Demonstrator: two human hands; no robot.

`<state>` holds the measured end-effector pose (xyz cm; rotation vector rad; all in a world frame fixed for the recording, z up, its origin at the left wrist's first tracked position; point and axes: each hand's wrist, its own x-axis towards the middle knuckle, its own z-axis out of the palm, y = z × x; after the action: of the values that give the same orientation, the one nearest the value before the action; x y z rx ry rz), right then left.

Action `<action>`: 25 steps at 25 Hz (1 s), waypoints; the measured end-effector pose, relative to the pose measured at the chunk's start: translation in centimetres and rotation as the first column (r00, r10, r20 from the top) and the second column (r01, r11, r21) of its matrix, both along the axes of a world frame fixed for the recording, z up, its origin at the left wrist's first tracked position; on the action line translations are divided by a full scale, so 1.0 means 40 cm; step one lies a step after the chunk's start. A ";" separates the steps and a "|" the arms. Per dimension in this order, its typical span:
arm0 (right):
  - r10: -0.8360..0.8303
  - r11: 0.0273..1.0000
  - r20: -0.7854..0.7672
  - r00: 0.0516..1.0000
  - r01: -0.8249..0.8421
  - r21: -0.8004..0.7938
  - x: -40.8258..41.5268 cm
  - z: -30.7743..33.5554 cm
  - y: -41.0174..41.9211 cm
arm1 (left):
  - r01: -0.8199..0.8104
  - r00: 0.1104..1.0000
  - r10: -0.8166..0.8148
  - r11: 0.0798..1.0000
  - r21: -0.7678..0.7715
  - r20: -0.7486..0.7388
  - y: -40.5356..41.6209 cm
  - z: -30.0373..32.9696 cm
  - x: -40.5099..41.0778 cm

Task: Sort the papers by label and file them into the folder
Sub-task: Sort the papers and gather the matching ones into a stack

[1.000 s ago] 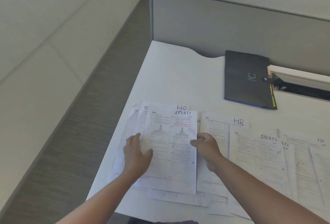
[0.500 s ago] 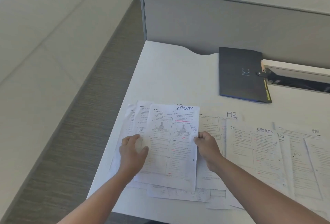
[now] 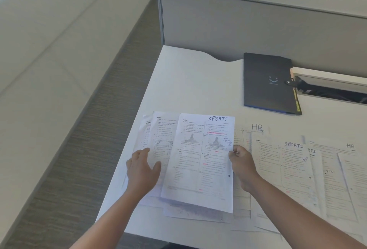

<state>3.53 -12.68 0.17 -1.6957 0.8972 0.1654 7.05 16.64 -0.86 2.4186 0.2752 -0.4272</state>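
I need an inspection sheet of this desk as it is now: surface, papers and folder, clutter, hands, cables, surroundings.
Surface: white desk, far half bare.
Job's things: top SPORTS sheet on the left pile; HR sheet and second SPORTS sheet spread to the right; dark folder closed, far side.
Clutter: nothing seen.
Hands: left hand flat on the pile; right hand pinches the top sheet's right edge.
Cables: dark shapes in the open desk slot, unclear.
Surroundings: grey partition, floor at left.

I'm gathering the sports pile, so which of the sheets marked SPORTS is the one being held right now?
The white printed sheet marked SPORTS on the left stack, its right edge pinched by the right hand. The other SPORTS sheet lies untouched further right.
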 end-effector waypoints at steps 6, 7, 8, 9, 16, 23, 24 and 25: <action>-0.004 0.997 -0.049 0.999 0.008 0.077 -0.013 -0.017 -0.001 | 0.105 0.993 -0.098 0.988 0.112 -0.067 0.010 0.011 0.021; 0.025 0.996 -0.057 0.998 -0.020 0.091 -0.014 -0.020 0.000 | 0.109 0.992 -0.101 0.986 0.126 -0.075 0.005 0.015 0.025; 0.062 0.993 -0.063 0.996 -0.056 0.106 -0.016 -0.021 0.000 | 0.109 0.991 -0.098 0.985 0.131 -0.088 -0.001 0.018 0.029; 0.094 0.989 -0.066 0.993 -0.086 0.119 -0.016 -0.024 0.000 | 0.103 0.991 -0.090 0.986 0.128 -0.102 -0.006 0.020 0.035; 0.139 0.973 -0.045 0.989 -0.128 0.190 -0.025 -0.030 -0.004 | 0.010 0.996 -0.008 1.000 0.025 -0.087 0.003 0.006 0.046; 0.062 0.973 -0.037 0.997 -0.052 0.225 -0.033 -0.043 -0.014 | -0.129 0.989 0.138 0.983 -0.127 0.060 0.051 0.000 0.035; 0.028 0.969 -0.033 0.999 -0.019 0.248 -0.033 -0.044 -0.017 | -0.138 0.987 0.149 0.978 -0.155 0.061 0.068 0.005 0.042; -0.013 0.961 -0.029 1.000 0.021 0.275 -0.032 -0.046 -0.020 | -0.138 0.988 0.147 0.976 -0.167 0.041 0.088 0.005 0.050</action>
<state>2.24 -13.47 -1.66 -1.4296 0.8653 0.2885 9.06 20.17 -0.66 2.2294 0.3733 -0.3073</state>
